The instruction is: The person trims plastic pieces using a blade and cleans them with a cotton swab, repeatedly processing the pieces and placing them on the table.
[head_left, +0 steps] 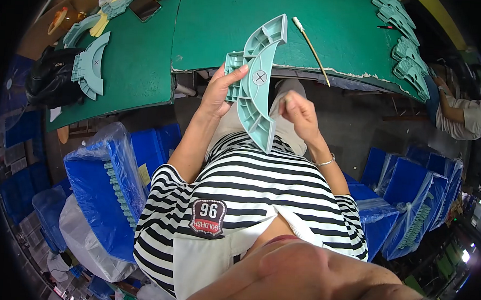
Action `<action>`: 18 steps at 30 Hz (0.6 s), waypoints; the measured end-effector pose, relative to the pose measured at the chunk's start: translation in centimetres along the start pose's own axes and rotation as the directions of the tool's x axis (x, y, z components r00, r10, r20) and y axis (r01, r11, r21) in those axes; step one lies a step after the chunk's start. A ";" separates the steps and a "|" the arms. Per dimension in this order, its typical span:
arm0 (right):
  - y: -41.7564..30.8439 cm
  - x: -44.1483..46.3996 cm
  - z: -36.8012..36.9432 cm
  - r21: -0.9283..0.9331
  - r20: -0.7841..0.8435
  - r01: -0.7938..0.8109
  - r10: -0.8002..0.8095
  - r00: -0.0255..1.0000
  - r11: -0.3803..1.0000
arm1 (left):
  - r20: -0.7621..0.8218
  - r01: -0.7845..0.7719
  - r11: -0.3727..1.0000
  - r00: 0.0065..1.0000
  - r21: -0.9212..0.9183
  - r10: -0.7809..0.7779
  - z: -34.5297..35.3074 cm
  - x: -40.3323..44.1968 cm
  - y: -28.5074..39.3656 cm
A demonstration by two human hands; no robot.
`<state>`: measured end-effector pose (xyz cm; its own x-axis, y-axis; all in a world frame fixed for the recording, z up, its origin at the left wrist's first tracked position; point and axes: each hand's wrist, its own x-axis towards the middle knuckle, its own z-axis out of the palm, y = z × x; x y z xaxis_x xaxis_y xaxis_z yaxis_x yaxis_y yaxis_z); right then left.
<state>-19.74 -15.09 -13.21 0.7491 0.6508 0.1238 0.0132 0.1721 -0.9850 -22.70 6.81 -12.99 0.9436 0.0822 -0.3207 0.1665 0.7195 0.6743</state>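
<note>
My left hand (219,90) grips a light green curved plastic part (256,100) by its ribbed side block, with the thumb on top. The part is held up in front of my striped shirt, near the table edge. Its face has ribbed pockets at both ends and a round mark with a cross in the middle. Just right of its lower end, my right hand (300,114) is closed, its fingers curled towards the thumb. Whatever may be between those fingertips is too small to make out. A cotton swab with a wooden stick (311,50) lies on the table, overhanging the edge.
The green table (213,25) has a chipped front edge. Similar parts (410,63) line its right side; another part (94,66) lies left by a black bag (53,75). A phone (144,8) is at the back. Plastic-wrapped blue bins (102,187) flank me. Another person (462,114) sits at right.
</note>
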 end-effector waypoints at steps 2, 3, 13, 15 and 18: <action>-0.4 0.5 0.4 0.114 -0.070 -0.030 0.038 0.997 0.993 | -0.005 -0.024 0.999 1.000 0.031 0.024 0.4 0.0 0.1; -0.6 0.9 1.1 0.048 -0.066 -0.036 0.039 0.997 0.998 | -0.001 -0.032 0.998 0.999 0.053 0.032 0.4 0.0 0.0; 0.2 2.1 -2.1 0.037 -0.354 -0.164 0.167 0.920 0.986 | 0.031 -0.084 0.944 0.996 0.319 0.079 -0.1 -0.7 0.6; 0.4 0.6 -3.0 -0.173 -0.374 -0.188 0.112 0.921 0.967 | 0.049 -0.022 0.948 0.999 0.316 0.006 -0.7 -1.2 0.8; -0.5 -1.5 -3.6 0.295 -0.288 -0.189 0.276 0.917 0.936 | 0.114 0.150 0.961 0.977 0.234 -0.180 -1.4 -2.3 0.0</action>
<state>-18.49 -18.82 -13.32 0.8812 0.4314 -0.1933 -0.3252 0.2563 -0.9103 -25.23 7.60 -13.14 0.9246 -0.1284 -0.3587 0.3682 0.5425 0.7550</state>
